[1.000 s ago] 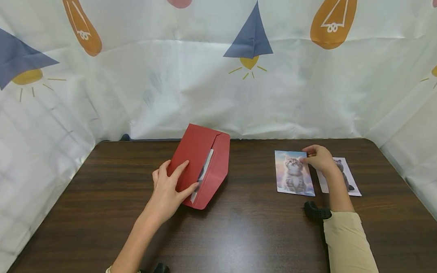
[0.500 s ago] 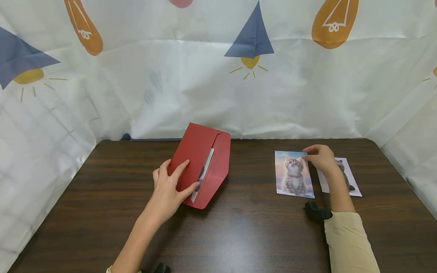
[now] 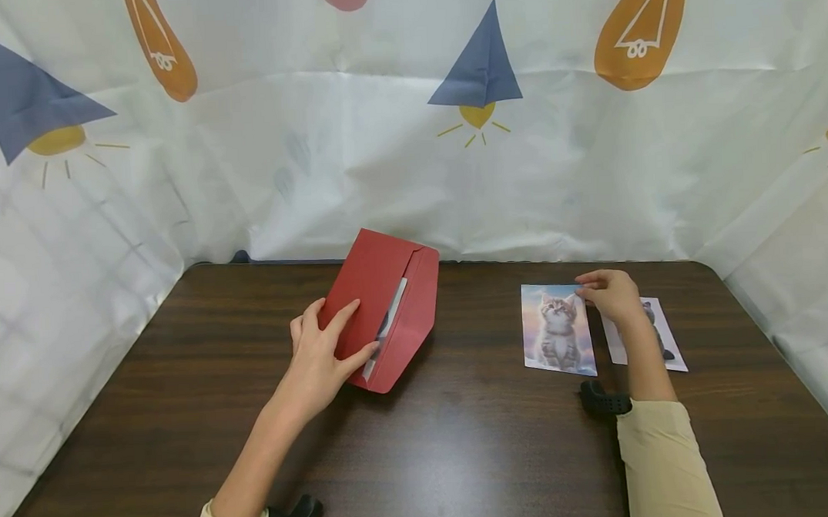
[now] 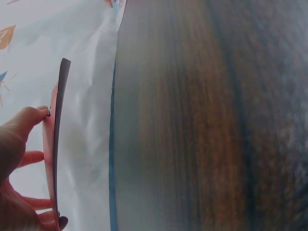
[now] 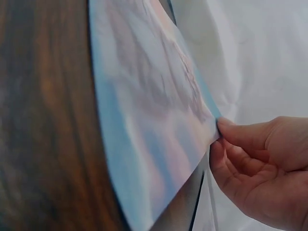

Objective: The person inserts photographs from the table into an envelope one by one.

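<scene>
My left hand (image 3: 316, 363) holds a red envelope (image 3: 367, 291), tilted up off the table, with its pointed flap open to the right. A pale edge of something (image 3: 391, 309) with a grey patch shows in the envelope's mouth, by my thumb. Seen edge-on in the left wrist view, the envelope (image 4: 52, 144) stands between thumb and fingers. My right hand (image 3: 611, 296) pinches the upper right corner of a kitten picture card (image 3: 558, 337). The right wrist view has thumb and index finger at that corner of the card (image 5: 144, 110).
A second card (image 3: 656, 333), white with a dark grey animal, lies partly hidden behind my right wrist. Dark wood table (image 3: 450, 450) spreads between my hands. A white curtain (image 3: 354, 161) with printed lamps hangs along the table's far edge.
My right thumb has slid slightly up toward the kitten card's corner. The head view has shifted a little; my left hand and the envelope keep their pose.
</scene>
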Tool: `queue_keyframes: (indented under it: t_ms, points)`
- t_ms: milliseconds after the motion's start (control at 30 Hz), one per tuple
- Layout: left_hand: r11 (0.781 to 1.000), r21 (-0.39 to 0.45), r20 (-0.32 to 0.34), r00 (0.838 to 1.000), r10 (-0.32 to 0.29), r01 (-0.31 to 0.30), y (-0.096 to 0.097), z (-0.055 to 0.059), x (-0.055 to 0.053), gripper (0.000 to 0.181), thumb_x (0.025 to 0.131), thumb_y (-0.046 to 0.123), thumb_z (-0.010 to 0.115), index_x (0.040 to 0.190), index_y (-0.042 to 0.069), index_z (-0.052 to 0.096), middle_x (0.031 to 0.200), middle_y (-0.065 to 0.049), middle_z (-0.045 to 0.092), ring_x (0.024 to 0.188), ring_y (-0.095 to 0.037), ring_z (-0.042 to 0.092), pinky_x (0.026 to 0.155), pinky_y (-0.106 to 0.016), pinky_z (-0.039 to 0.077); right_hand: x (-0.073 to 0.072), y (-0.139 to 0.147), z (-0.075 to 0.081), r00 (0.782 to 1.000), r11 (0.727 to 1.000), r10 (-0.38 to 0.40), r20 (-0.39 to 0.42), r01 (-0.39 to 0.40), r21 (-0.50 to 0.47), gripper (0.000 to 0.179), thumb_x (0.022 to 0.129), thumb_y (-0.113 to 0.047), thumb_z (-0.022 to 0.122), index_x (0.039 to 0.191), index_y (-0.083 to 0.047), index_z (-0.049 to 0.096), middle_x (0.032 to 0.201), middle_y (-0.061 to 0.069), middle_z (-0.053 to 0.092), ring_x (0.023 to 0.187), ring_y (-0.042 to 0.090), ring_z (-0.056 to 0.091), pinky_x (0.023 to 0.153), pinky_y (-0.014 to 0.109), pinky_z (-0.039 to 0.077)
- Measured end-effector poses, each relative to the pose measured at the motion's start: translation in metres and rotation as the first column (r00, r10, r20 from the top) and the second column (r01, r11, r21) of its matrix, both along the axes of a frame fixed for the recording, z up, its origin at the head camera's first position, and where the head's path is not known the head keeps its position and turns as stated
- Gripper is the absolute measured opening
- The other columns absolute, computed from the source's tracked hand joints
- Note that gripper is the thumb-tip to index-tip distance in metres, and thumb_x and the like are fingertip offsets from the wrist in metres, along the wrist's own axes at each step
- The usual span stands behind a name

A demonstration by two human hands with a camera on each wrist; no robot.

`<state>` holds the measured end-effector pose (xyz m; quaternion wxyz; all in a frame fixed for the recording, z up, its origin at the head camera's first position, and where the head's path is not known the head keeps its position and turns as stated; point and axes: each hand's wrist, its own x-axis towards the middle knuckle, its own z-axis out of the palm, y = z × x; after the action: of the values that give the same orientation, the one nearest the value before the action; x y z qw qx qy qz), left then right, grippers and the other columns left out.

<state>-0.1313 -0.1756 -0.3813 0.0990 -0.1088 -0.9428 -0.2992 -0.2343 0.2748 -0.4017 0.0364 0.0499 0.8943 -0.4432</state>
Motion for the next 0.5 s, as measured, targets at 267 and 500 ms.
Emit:
queue_keyframes:
  t_ms: [267, 500]
  points:
    - [1.0, -0.003, -0.012, 1.0, -0.005, 0.005, -0.0001, 0.0, -0.0005, 0.069, 0.092, 0.022, 0.083, 0.151, 0.004, 0.053, 0.153, -0.037, 0.033, 0.139, -0.052, 0.027, 0.093, -0.062, 0.052, -0.0007, 0.0019, 0.0021, 0.999, 0.998, 0.004, -0.05, -0.001, 0.059, 0.033, 0.106, -0.01, 0.064, 0.13, 0.012, 0.067, 0.119, 0.03, 0.07, 0.091, 0.021, 0.074, 0.087, 0.036, 0.061]
    - [1.0, -0.005, -0.02, 1.0, -0.005, 0.005, -0.0001, -0.0003, -0.0008, 0.069, 0.091, 0.022, 0.084, 0.151, 0.004, 0.053, 0.152, -0.037, 0.033, 0.138, -0.053, 0.028, 0.093, -0.062, 0.052, 0.0005, 0.0019, 0.0032, 0.998, 0.998, -0.003, -0.067, 0.007, 0.06, 0.03, 0.105, -0.01, 0.065, 0.125, 0.012, 0.069, 0.109, 0.024, 0.073, 0.077, 0.008, 0.069, 0.073, 0.024, 0.057]
